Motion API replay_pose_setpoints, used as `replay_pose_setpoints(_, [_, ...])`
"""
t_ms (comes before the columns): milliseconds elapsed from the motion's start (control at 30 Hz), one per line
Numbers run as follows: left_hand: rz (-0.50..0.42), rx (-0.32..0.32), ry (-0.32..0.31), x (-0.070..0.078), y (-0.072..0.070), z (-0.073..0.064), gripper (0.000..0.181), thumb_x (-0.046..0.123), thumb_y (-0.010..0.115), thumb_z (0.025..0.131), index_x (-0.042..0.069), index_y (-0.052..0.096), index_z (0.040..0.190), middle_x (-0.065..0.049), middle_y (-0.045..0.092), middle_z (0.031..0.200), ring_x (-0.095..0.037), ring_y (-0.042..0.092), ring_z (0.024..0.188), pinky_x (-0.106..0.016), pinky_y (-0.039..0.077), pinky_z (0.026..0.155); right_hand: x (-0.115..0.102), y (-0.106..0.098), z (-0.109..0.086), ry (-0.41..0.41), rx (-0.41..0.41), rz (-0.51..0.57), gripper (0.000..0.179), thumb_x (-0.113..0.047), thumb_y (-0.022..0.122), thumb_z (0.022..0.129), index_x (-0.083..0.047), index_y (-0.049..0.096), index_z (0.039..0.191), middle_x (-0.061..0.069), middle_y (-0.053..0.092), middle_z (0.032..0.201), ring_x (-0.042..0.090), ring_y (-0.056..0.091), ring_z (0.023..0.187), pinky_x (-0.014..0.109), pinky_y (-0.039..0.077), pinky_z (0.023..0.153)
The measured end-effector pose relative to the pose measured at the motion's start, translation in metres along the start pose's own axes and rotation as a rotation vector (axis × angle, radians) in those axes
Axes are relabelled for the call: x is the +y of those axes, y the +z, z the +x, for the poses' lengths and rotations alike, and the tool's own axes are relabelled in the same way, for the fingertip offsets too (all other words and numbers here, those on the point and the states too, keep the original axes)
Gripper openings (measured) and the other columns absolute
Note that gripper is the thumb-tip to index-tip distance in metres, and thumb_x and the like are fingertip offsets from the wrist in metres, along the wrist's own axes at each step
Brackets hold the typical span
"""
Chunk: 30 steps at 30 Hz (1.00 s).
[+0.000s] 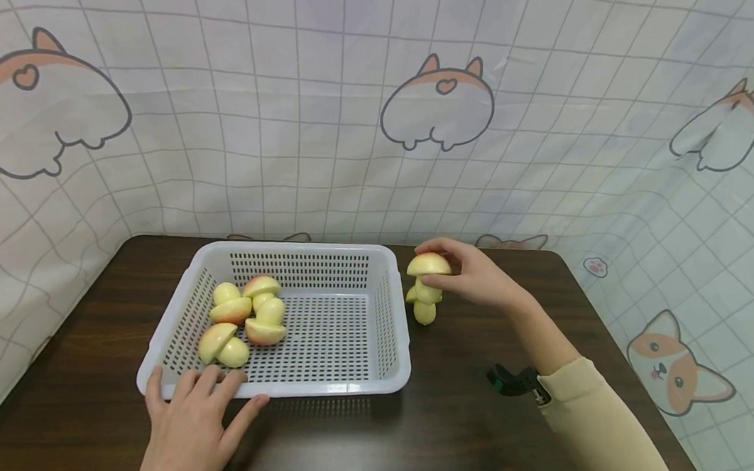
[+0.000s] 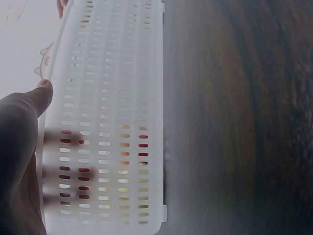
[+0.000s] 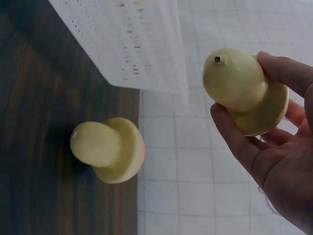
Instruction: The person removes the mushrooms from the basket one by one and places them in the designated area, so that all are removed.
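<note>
My left hand [image 1: 191, 421] rests at the near left rim of a white plastic basket [image 1: 369, 390]. Its fingers hook over the edge, showing as dark shapes through the slotted wall in the left wrist view, while the thumb [image 2: 43, 93] lies along the rim. Several toy mushrooms [image 1: 266, 331], yellow with reddish caps, lie in the basket's left half. Just right of the basket, my right hand [image 1: 471, 272] grips another mushroom [image 3: 237, 83] by its cap, stem pointing down. A further mushroom [image 3: 100, 149] lies on the table below it, partly hidden by the held one in the head view.
The dark wooden table [image 1: 444, 424] backs onto a white gridded cloth [image 1: 304, 153] with corgi prints, which also hangs at both sides. A black strap [image 1: 513, 380] shows beside my right sleeve [image 1: 604, 425].
</note>
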<state>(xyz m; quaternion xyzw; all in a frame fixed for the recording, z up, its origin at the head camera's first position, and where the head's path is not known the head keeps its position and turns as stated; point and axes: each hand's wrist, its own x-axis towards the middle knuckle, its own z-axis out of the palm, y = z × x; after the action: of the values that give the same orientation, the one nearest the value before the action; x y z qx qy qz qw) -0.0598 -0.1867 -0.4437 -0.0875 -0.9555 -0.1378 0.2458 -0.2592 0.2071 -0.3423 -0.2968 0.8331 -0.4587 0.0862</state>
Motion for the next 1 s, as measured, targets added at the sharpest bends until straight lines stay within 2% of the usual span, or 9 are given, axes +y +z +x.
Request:
replay_pose_setpoints(233, [-0.006, 0.003, 0.001, -0.001, 0.001, -0.001, 0.046, 0.061, 0.065, 0.093, 0.016, 0.068, 0.102, -0.005, 0.058, 0.093, -0.037, 0.053, 0.098, -0.081, 0.012, 0.102, 0.01, -0.004, -0.008, 0.027, 0.009, -0.007, 0.045, -0.018, 0.079, 0.093, -0.007, 0.061, 0.133, 0.009, 0.066, 0.119, 0.028, 0.062, 0.099, 0.036, 0.055, 0.08])
replay_pose_setpoints(700, [-0.007, 0.004, 0.0, -0.001, 0.0, -0.001, 0.045, 0.06, 0.065, 0.093, 0.017, 0.068, 0.103, -0.004, 0.057, 0.092, -0.037, 0.054, 0.096, -0.081, 0.012, 0.102, 0.033, -0.017, -0.025, 0.079, 0.044, -0.057, 0.043, -0.021, 0.078, 0.094, -0.012, 0.061, 0.133, 0.01, 0.063, 0.122, 0.029, 0.063, 0.097, 0.035, 0.054, 0.077])
replay_pose_setpoints(1000, [-0.009, 0.012, 0.008, 0.0, 0.0, -0.001, 0.047, 0.061, 0.064, 0.094, 0.016, 0.069, 0.106, -0.004, 0.057, 0.094, -0.036, 0.054, 0.096, -0.08, 0.011, 0.103, 0.049, -0.023, -0.036, 0.076, 0.05, -0.1, 0.043, -0.015, 0.077, 0.094, -0.005, 0.061, 0.132, 0.011, 0.065, 0.115, 0.025, 0.062, 0.093, 0.032, 0.052, 0.076])
